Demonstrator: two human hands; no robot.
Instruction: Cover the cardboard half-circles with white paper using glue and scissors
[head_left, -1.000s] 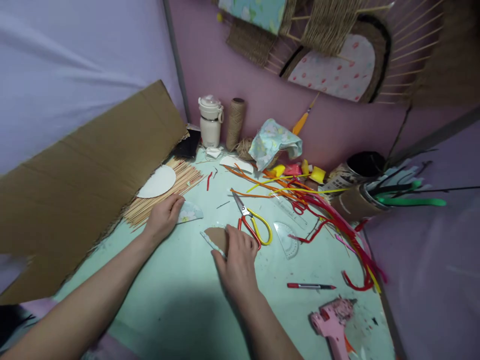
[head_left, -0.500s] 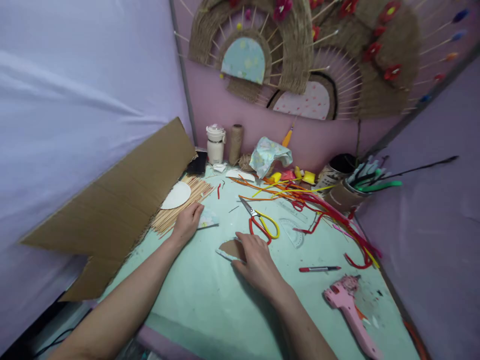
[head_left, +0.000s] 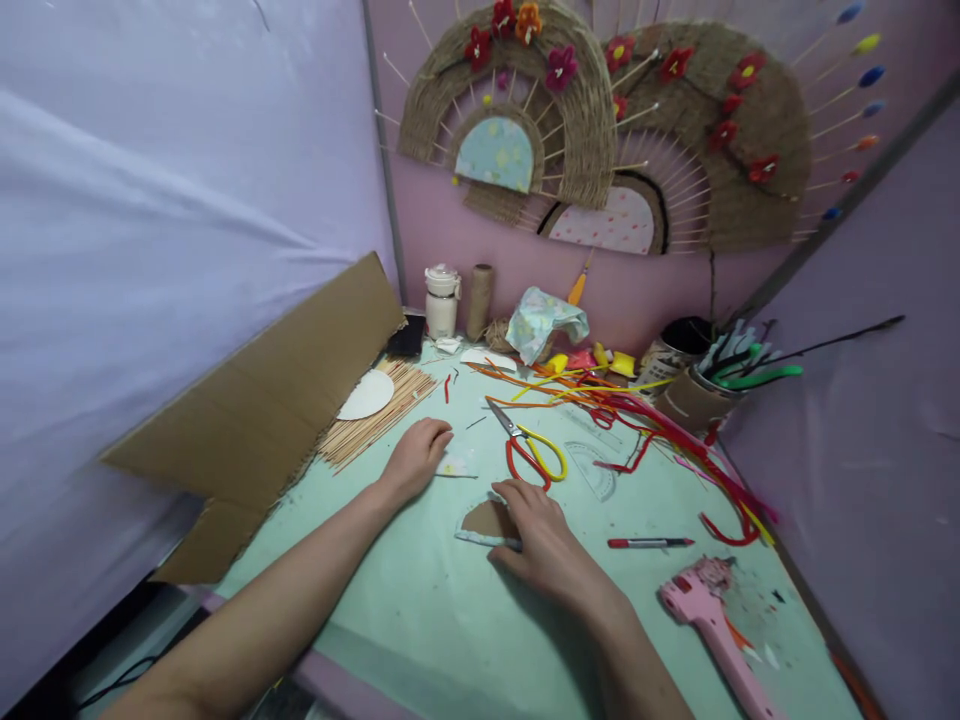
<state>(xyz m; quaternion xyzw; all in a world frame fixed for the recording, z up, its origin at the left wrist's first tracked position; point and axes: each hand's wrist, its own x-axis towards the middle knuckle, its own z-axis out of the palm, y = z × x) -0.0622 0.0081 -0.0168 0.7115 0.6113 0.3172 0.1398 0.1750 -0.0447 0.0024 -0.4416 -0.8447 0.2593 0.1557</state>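
My left hand [head_left: 415,460] is closed at the edge of a pale floral piece [head_left: 459,464], part of which lies hidden under the fingers. To its right, my right hand [head_left: 541,542] grips a small half-round cardboard piece [head_left: 486,520] between thumb and fingers. Pale blue material wraps that piece's edge, and its brown side faces up. Just beyond the right hand lie scissors [head_left: 525,440] with one red and one yellow handle.
Thin wooden sticks [head_left: 382,410] and a white oval [head_left: 366,394] lie by a large cardboard sheet [head_left: 262,370]. At right are a protractor [head_left: 592,468], a marker [head_left: 649,543], a pink glue gun [head_left: 712,625] and pipe cleaners [head_left: 637,405]. A white bottle [head_left: 442,303] stands behind.
My left hand has moved right with the floral piece, nearer to my right hand. The right hand keeps its hold on the cardboard piece. The whole view has shifted slightly.
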